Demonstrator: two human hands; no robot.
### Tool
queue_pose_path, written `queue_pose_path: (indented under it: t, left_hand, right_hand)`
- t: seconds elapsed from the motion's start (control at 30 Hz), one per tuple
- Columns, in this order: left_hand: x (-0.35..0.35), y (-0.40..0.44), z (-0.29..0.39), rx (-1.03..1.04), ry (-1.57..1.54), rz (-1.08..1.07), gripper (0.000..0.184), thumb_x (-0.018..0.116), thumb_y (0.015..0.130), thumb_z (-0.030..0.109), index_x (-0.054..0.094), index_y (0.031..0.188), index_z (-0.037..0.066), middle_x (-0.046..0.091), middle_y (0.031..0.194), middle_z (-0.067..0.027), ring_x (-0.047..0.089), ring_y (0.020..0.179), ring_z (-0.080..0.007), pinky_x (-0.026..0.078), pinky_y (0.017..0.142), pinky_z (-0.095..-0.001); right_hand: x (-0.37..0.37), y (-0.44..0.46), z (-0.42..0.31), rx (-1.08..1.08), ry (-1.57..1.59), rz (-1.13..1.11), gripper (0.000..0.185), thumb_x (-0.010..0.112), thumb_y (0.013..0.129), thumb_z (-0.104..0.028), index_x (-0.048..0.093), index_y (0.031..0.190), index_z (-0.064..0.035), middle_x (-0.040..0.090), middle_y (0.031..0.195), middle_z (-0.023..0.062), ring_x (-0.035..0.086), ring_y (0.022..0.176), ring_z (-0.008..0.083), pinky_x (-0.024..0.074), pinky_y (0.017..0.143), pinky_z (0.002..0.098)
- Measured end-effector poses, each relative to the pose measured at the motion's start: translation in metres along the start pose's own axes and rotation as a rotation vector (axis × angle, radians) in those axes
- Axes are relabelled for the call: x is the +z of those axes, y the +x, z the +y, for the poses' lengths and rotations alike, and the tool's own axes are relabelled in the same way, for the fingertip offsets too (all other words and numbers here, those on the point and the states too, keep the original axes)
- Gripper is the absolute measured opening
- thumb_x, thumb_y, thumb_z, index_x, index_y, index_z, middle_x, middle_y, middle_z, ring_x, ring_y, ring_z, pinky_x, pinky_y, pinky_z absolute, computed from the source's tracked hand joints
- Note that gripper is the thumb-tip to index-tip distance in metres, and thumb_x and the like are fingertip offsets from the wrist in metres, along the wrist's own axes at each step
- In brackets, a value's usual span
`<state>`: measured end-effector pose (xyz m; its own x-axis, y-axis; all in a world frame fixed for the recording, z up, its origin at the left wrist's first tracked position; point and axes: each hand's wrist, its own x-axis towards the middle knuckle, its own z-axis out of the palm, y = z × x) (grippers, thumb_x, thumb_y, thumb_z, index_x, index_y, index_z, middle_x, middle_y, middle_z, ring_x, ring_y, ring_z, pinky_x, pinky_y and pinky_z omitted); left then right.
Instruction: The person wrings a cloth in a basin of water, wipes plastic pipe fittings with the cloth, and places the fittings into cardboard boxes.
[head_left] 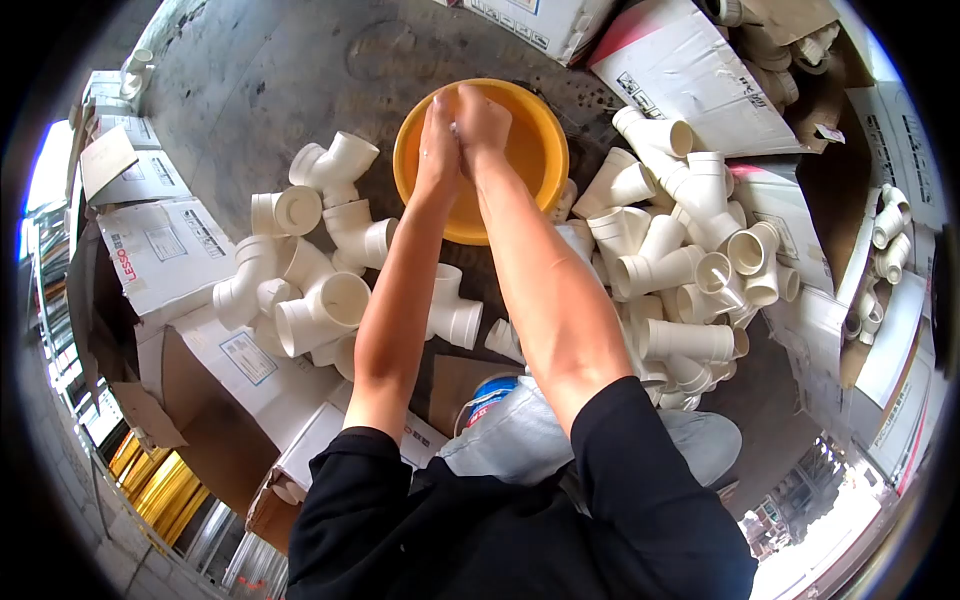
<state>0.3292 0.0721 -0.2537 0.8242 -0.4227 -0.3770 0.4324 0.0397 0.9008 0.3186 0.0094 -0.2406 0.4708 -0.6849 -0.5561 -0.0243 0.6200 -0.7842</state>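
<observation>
The left hand (438,145) and right hand (484,122) were pressed together above the yellow basin (557,165), presumably so drips were caught; any grip could not be told.

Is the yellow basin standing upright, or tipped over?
Upright: the yellow basin shows its open top and inside beneath the left hand and right hand.

A printed white box (165,245) stands left of the grey floor (290,70), a second box (545,28) sits at the top edge, a pink-marked panel (685,80) slants upper right, and yellow bars (155,485) lie lower left.
</observation>
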Motion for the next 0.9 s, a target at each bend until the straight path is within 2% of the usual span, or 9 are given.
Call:
queue_pose_path:
  t: [0.1, 0.17, 0.33, 0.37, 0.4, 0.5, 0.6, 0.7, 0.9]
  left_hand:
    - [-0.013, 0.005, 0.006, 0.019, 0.025, -0.088, 0.060, 0.044, 0.110, 0.047, 0.049, 0.150, 0.002, 0.060, 0.141, -0.0131, 0.056, 0.129, -0.0234, 0.042, 0.110, -0.0352]
    - [-0.015, 0.003, 0.024, 0.019, 0.035, -0.071, 0.053, 0.047, 0.109, 0.046, 0.055, 0.143, 0.006, 0.063, 0.132, -0.0091, 0.059, 0.121, -0.0194, 0.046, 0.102, -0.0351]
    - [0.048, -0.030, 0.097, 0.036, -0.020, -0.277, 0.056, 0.053, 0.106, 0.048, 0.051, 0.148, 0.011, 0.059, 0.140, -0.0087, 0.058, 0.127, -0.0239, 0.052, 0.098, -0.0433]
    - [0.070, -0.044, 0.109, 0.023, -0.048, -0.338, 0.056, 0.053, 0.106, 0.048, 0.050, 0.148, 0.011, 0.058, 0.142, -0.0096, 0.057, 0.128, -0.0250, 0.054, 0.096, -0.0457]
    - [0.095, -0.064, 0.121, 0.021, -0.007, -0.415, 0.058, 0.052, 0.105, 0.049, 0.049, 0.150, 0.011, 0.053, 0.147, -0.0115, 0.055, 0.131, -0.0281, 0.058, 0.092, -0.0509]
    - [0.166, -0.131, 0.146, -0.082, 0.205, -0.646, 0.055, 0.067, 0.102, 0.031, 0.048, 0.148, 0.008, 0.063, 0.131, -0.0140, 0.072, 0.103, -0.0249, 0.064, 0.085, -0.0414]
    - [0.222, -0.185, 0.131, -0.050, 0.195, -0.901, 0.071, 0.082, 0.088, 0.010, 0.046, 0.148, 0.001, 0.064, 0.123, -0.0183, 0.072, 0.097, -0.0240, 0.062, 0.084, -0.0339]
    - [0.273, -0.222, 0.089, 0.223, 0.429, -1.013, 0.082, 0.087, 0.075, -0.002, 0.047, 0.147, 0.001, 0.064, 0.119, -0.0176, 0.069, 0.101, -0.0241, 0.059, 0.087, -0.0336]
    - [0.307, -0.292, 0.061, 0.123, 0.644, -1.256, 0.069, 0.090, 0.081, 0.035, 0.063, 0.135, 0.002, 0.073, 0.097, -0.0101, 0.064, 0.082, -0.0127, 0.047, 0.066, -0.0245]
  right_hand:
    - [0.005, 0.021, 0.009, -0.085, -0.138, -0.127, 0.032, 0.075, 0.089, -0.029, 0.070, 0.071, -0.0034, 0.067, 0.069, 0.0040, 0.062, 0.061, 0.0145, 0.0502, 0.061, 0.0320]
    - [0.006, 0.011, -0.020, -0.066, -0.128, -0.273, 0.029, 0.075, 0.091, -0.033, 0.071, 0.089, -0.0046, 0.066, 0.075, 0.0022, 0.061, 0.065, 0.0138, 0.0489, 0.060, 0.0300]
    - [-0.025, -0.042, -0.133, -0.305, -0.034, -0.306, 0.029, 0.070, 0.093, -0.028, 0.070, 0.103, -0.0011, 0.071, 0.097, 0.0084, 0.066, 0.092, 0.0175, 0.0511, 0.085, 0.0314]
    - [-0.049, -0.029, -0.142, -0.511, -0.236, -0.262, 0.031, 0.068, 0.094, -0.026, 0.070, 0.110, -0.0001, 0.071, 0.100, 0.0090, 0.065, 0.097, 0.0183, 0.0501, 0.090, 0.0306]
    - [-0.076, -0.076, -0.172, -0.453, -0.192, -0.156, 0.032, 0.066, 0.096, -0.025, 0.068, 0.116, 0.0001, 0.071, 0.105, 0.0092, 0.065, 0.101, 0.0184, 0.0500, 0.091, 0.0312]
    - [-0.184, -0.112, -0.205, -0.584, -0.094, -0.098, 0.042, 0.070, 0.089, -0.018, 0.062, 0.125, 0.0026, 0.067, 0.121, 0.0136, 0.065, 0.108, 0.0209, 0.0516, 0.093, 0.0316]
    - [-0.295, -0.166, -0.225, -0.613, -0.023, -0.047, 0.047, 0.071, 0.082, 0.000, 0.059, 0.127, 0.0037, 0.064, 0.126, 0.0141, 0.063, 0.111, 0.0201, 0.0517, 0.098, 0.0322]
    - [-0.378, -0.220, -0.237, -0.529, -0.115, 0.031, 0.051, 0.072, 0.077, 0.007, 0.062, 0.127, 0.0010, 0.066, 0.123, 0.0134, 0.066, 0.106, 0.0200, 0.0557, 0.090, 0.0317]
    - [-0.477, -0.303, -0.226, -0.315, -0.078, 0.102, 0.043, 0.080, 0.085, -0.006, 0.065, 0.125, -0.0001, 0.069, 0.108, 0.0085, 0.067, 0.093, 0.0154, 0.0548, 0.082, 0.0282]
